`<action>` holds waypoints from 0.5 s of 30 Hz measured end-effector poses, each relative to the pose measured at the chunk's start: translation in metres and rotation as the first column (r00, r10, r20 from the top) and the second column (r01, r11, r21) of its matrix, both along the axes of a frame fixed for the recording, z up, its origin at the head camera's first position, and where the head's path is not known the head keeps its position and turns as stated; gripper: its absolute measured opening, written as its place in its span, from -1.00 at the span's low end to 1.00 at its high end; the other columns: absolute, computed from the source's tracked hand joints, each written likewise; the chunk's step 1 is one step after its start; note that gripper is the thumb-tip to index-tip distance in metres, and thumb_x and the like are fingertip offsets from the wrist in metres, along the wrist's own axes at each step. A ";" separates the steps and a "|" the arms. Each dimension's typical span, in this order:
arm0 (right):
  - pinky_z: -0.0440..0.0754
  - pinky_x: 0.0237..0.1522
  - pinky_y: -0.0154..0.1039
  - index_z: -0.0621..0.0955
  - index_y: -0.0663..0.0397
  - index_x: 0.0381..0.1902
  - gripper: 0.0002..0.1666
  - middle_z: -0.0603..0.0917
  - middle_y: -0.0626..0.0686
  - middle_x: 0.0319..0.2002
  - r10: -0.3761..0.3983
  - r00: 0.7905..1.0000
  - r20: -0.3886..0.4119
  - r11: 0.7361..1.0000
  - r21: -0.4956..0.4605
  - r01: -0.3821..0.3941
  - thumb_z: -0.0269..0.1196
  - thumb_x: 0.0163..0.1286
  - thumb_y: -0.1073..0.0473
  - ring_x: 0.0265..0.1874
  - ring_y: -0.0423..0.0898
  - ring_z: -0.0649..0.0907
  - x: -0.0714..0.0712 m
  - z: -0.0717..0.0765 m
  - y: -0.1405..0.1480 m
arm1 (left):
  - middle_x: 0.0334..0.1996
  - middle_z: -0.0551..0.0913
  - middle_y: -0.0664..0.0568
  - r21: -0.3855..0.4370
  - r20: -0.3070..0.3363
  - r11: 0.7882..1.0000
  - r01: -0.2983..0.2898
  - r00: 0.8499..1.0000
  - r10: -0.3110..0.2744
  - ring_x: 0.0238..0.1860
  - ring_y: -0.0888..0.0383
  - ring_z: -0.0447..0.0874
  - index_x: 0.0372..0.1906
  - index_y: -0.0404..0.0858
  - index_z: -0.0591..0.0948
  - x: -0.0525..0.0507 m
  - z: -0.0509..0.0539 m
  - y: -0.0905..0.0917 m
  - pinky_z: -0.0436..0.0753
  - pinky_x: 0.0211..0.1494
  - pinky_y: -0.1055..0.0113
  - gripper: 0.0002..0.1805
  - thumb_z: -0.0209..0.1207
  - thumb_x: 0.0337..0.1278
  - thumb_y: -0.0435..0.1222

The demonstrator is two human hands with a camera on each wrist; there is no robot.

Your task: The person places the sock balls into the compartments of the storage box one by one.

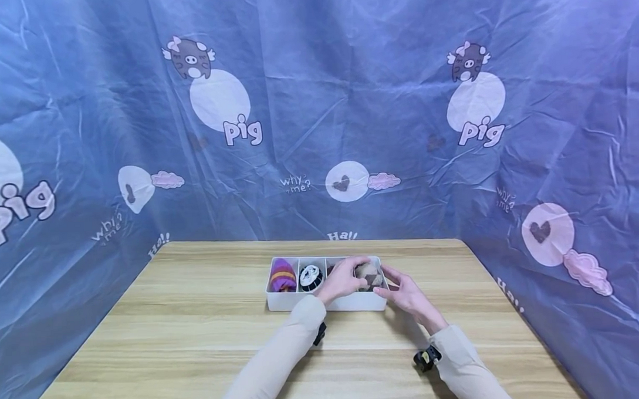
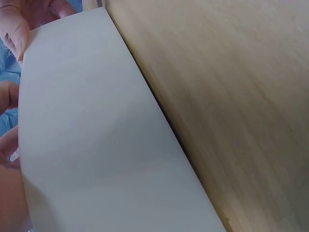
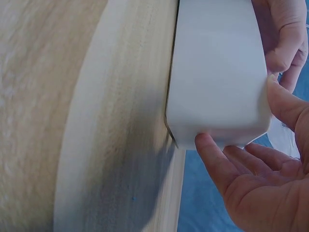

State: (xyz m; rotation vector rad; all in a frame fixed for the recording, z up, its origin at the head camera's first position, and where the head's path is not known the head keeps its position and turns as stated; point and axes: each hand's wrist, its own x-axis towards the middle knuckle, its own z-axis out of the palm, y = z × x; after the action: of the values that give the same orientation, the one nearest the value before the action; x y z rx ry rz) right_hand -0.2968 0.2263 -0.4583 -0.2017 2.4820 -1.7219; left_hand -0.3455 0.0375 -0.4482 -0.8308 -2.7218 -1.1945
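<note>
A white divided storage box (image 1: 325, 302) stands on the table with rolled socks in its compartments. My left hand (image 1: 344, 279) reaches over the front rim, thumb and fingers curled about a beige and brown patterned sock (image 1: 371, 274) in the rightmost compartment. At the box's right end, my right hand (image 1: 407, 293) holds the corner. In the right wrist view its thumb is at the rim and its fingers (image 3: 215, 162) touch the end wall. The left wrist view shows mostly the box's front wall (image 2: 91, 125); the left fingertips are hidden behind it.
A purple sock with an orange band (image 1: 283, 277) lies in the leftmost compartment, a black and white one (image 1: 311, 278) beside it. A brown item in the third is mostly covered by my left hand. Blue printed cloth (image 1: 305, 106) surrounds the wooden table (image 1: 197, 321).
</note>
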 end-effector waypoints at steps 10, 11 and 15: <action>0.45 0.27 0.01 0.05 0.29 0.51 -0.06 0.06 0.34 0.51 0.002 1.000 -0.003 1.000 0.001 -0.002 0.27 0.33 0.26 0.34 0.39 0.34 0.004 0.001 0.002 | 0.27 0.54 -0.04 0.045 -0.002 0.999 0.008 1.000 -0.008 -0.02 0.04 0.61 0.30 -0.10 0.52 0.006 0.002 -0.014 0.55 0.18 0.16 -0.36 0.27 0.00 -0.34; 0.45 0.27 0.02 0.04 0.29 0.51 -0.06 0.05 0.34 0.51 0.003 1.000 -0.005 1.000 0.005 -0.003 0.28 0.33 0.25 0.34 0.39 0.33 0.005 0.002 0.002 | 0.27 0.55 -0.02 0.043 -0.020 0.999 0.013 1.000 -0.012 0.01 0.06 0.61 0.30 -0.10 0.52 0.006 0.002 -0.015 0.55 0.20 0.18 -0.37 0.25 0.01 -0.34; 0.42 0.29 0.05 0.04 0.28 0.52 -0.04 0.03 0.31 0.52 -0.009 1.000 0.006 1.000 0.011 0.009 0.28 0.34 0.21 0.37 0.37 0.30 0.006 0.004 0.004 | 0.26 0.56 0.01 0.016 -0.108 0.999 0.044 0.993 -0.042 0.15 0.05 0.58 0.30 -0.13 0.52 0.009 0.002 -0.022 0.50 0.29 0.18 -0.38 0.22 0.03 -0.32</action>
State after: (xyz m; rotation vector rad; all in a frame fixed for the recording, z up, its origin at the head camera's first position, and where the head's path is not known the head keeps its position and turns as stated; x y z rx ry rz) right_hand -0.2909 0.2299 -0.4542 -0.1838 2.4914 -1.7092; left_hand -0.3362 0.0158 -0.4466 -0.9286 -2.6164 -1.1445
